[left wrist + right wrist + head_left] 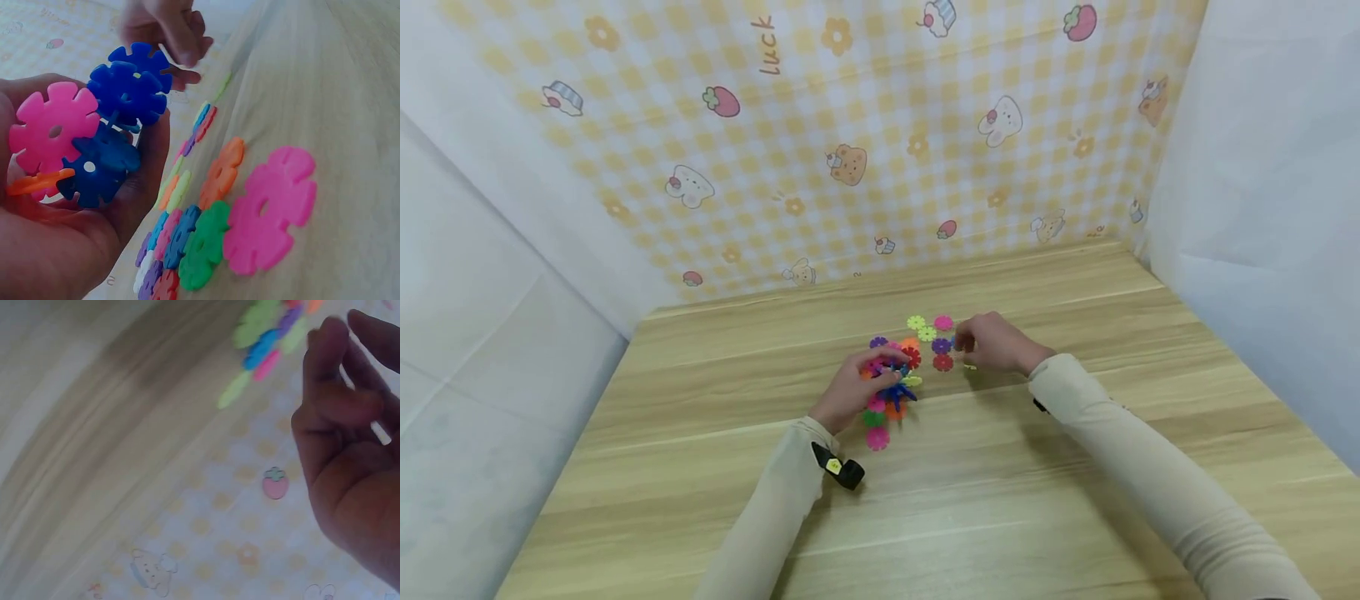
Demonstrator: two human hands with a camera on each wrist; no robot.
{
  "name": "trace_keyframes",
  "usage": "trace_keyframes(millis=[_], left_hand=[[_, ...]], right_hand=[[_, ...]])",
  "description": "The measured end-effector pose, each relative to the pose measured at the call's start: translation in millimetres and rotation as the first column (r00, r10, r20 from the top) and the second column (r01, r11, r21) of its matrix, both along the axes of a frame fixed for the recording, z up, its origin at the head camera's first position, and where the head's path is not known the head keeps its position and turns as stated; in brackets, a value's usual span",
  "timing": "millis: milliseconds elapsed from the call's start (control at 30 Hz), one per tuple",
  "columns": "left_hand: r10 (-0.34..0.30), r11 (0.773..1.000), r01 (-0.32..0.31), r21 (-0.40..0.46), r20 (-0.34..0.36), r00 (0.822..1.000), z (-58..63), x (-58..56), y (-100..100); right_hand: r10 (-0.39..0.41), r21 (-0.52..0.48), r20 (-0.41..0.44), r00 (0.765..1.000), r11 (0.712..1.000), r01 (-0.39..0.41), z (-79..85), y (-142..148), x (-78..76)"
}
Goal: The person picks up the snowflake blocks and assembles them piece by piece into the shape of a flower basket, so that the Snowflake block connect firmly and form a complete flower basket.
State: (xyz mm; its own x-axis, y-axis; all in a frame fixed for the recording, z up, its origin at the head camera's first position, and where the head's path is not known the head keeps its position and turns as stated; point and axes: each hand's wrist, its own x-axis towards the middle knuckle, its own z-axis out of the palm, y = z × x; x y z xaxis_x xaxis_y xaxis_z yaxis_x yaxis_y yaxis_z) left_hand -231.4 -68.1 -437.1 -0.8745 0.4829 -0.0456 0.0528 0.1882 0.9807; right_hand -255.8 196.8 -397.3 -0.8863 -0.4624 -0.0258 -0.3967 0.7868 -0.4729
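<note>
My left hand [850,392] holds a cluster of joined notched plastic discs [128,94], with dark blue, pink and orange pieces. The cluster sits between the curled fingers and thumb, above loose discs on the table. In the left wrist view, a pink disc [272,209], a green disc [205,245] and an orange disc [222,174] lie beneath it. My right hand [996,342] hovers beside a purple disc [941,346] and a red disc [943,362]. Its fingers are loosely bent in the right wrist view, with no piece visible between them.
More flat discs lie beyond the hands, including a yellow disc [916,322] and a pink disc [943,322]. The wood-grain table [1000,500] meets a checked cloth backdrop [895,125] at the back. White sheets [1262,167] hang at both sides.
</note>
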Motion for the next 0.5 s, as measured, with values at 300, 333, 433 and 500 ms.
trace_keyframes(millis=[300,333,433,500], left_hand=[[0.021,1.000,-0.021,0.004,0.009,1.000,0.6,1.2,-2],[0.023,1.000,-0.023,0.003,0.005,1.000,0.4,1.4,-2],[0.028,1.000,-0.028,0.004,0.000,1.000,-0.2,1.6,-1],[0.036,0.999,-0.036,0.007,-0.003,0.999,-0.8,1.6,-1]], right_hand=[[-0.114,0.120,-0.090,0.989,0.985,0.124,-20.1,4,-2.1],[-0.118,0.116,-0.089,0.989,0.985,0.128,-21.3,3,-2.8],[-0.121,0.080,-0.049,0.991,0.989,0.124,-23.4,1,-5.0],[-0.122,0.052,-0.002,0.993,0.991,0.122,-24.0,0,-6.4]])
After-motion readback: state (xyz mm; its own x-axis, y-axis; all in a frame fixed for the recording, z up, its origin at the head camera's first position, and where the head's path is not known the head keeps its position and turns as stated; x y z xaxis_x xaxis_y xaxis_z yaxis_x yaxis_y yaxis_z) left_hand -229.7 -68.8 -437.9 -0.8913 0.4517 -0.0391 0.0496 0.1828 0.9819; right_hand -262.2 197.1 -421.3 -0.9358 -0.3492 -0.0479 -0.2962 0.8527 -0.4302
